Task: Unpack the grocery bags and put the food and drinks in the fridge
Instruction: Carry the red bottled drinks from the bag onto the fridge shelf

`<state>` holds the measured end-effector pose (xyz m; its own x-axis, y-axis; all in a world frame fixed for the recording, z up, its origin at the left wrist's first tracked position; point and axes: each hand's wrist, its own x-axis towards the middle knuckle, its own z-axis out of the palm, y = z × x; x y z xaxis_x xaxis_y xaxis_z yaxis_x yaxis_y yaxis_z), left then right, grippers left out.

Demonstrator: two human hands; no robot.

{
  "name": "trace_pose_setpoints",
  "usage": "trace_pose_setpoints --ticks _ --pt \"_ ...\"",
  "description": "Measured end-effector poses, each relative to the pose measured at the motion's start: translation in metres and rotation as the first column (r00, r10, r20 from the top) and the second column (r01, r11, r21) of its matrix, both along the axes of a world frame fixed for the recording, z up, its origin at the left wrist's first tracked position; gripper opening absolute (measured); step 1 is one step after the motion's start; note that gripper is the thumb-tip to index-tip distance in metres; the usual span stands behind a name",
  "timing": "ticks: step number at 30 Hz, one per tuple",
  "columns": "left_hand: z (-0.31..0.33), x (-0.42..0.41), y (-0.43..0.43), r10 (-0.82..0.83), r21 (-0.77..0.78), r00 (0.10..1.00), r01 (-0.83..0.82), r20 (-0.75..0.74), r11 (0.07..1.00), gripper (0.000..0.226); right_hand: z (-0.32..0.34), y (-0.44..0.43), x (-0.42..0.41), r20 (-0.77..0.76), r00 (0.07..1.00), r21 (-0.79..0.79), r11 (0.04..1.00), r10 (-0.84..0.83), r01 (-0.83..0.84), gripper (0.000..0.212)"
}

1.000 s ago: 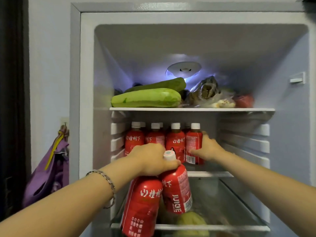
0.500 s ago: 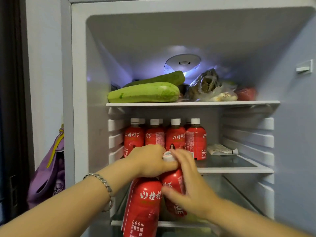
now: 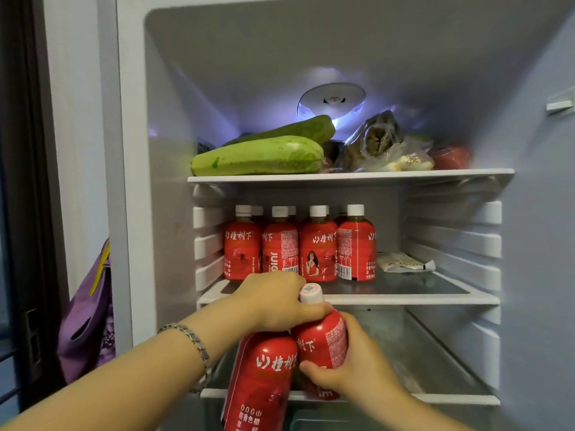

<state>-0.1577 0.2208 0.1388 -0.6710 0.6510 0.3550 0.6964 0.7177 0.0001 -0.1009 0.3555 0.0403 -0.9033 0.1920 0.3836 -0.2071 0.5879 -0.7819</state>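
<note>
The fridge stands open in front of me. My left hand [image 3: 273,301] grips the necks of two red juice bottles, a left one [image 3: 264,377] and a right one [image 3: 323,337] with a white cap. My right hand [image 3: 351,373] wraps around the body of the right bottle from below. Both bottles hang in front of the middle shelf [image 3: 404,298]. Several identical red juice bottles [image 3: 320,244] stand in rows on the left half of that shelf.
The top shelf [image 3: 348,175] holds two green gourds [image 3: 258,157], bagged food [image 3: 379,141] and something red. A small white packet [image 3: 401,262] lies on the middle shelf's right side. A purple bag [image 3: 87,321] hangs left of the fridge.
My right hand left the bottles on the shelf, came down and closed around the right-hand bottle held by my left hand. The view has drawn closer to the fridge.
</note>
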Motion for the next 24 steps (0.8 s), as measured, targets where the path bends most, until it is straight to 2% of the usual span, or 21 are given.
trace_pose_setpoints --ticks 4,8,12,13,16,18,20,21,22,24 --pt "-0.011 -0.001 -0.002 0.058 0.149 0.998 -0.054 -0.025 0.987 0.054 -0.012 0.009 -0.004 0.047 0.997 -0.03 0.998 -0.055 0.056 0.071" --pt "-0.029 -0.003 -0.003 0.191 0.227 0.951 -0.135 -0.244 0.964 0.058 -0.029 0.011 -0.014 0.077 0.994 -0.033 0.997 -0.074 0.077 0.074" --pt "-0.059 -0.017 -0.002 0.189 0.334 0.798 0.015 -0.571 0.943 0.051 -0.033 0.001 -0.023 0.089 0.993 -0.029 0.996 -0.076 0.079 0.075" --pt "-0.064 -0.022 -0.003 0.21 0.375 0.758 0.049 -0.617 0.926 0.05 -0.033 0.0 -0.024 0.092 0.993 -0.026 0.997 -0.075 0.077 0.075" --pt "-0.075 -0.026 -0.008 0.231 0.434 0.731 0.099 -0.643 0.895 0.044 -0.035 0.001 -0.027 0.105 0.992 -0.027 0.997 -0.068 0.071 0.073" --pt "-0.081 -0.024 -0.01 0.259 0.499 0.754 0.104 -0.604 0.861 0.036 -0.036 0.002 -0.029 0.109 0.991 -0.027 0.997 -0.073 0.076 0.074" --pt "-0.089 -0.017 -0.011 0.3 0.581 0.83 0.036 -0.471 0.813 0.023 -0.038 0.001 -0.03 0.1 0.991 -0.022 0.996 -0.089 0.092 0.074" --pt "-0.095 -0.015 -0.012 0.334 0.647 0.878 -0.038 -0.342 0.762 0.018 -0.039 0.001 -0.031 0.095 0.991 -0.024 0.995 -0.098 0.101 0.073" --pt "-0.101 -0.013 -0.012 0.348 0.714 0.925 -0.142 -0.15 0.686 0.024 -0.039 0.0 -0.032 0.09 0.99 -0.033 0.993 -0.11 0.114 0.072" --pt "-0.115 -0.009 -0.011 0.262 0.797 0.947 -0.3 0.184 0.524 0.051 -0.038 0.0 -0.035 0.091 0.988 -0.058 0.99 -0.125 0.131 0.071"
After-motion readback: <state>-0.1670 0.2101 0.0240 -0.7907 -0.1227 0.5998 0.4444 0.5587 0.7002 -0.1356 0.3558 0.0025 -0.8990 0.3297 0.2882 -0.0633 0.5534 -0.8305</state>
